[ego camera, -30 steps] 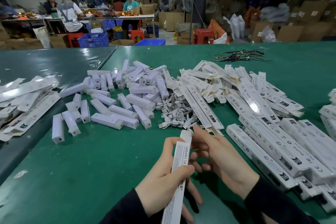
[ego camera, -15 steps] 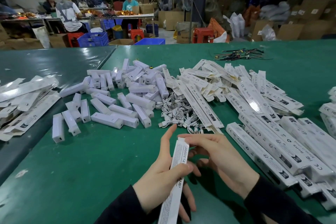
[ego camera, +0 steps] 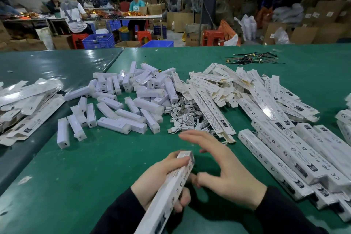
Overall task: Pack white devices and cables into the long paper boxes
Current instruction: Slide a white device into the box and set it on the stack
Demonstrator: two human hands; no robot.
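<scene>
Left hand (ego camera: pixel 163 178): curled round a long box (ego camera: pixel 167 194), thumb lying along its top near the far end; the box runs from 6 o'clock up toward centre, tilted.
Right hand (ego camera: pixel 226 169): holds nothing, fingers spread and straight, blurred, pointing toward 11 o'clock just beside the box end, above the table (ego camera: pixel 98 167).
Devices (ego camera: pixel 121 104): loose white heap at 10 to 12 o'clock of the hands.
Cables (ego camera: pixel 187 118): white tangle at 12 o'clock, between the devices and the flat boxes (ego camera: pixel 228 89).
Filled boxes (ego camera: pixel 296 156): rows at 3 o'clock, lying side by side.
More flat boxes (ego camera: pixel 28 100): pile at 9 o'clock, far left.
Dark wires (ego camera: pixel 250 58): small bundle at 1 o'clock, well apart.
</scene>
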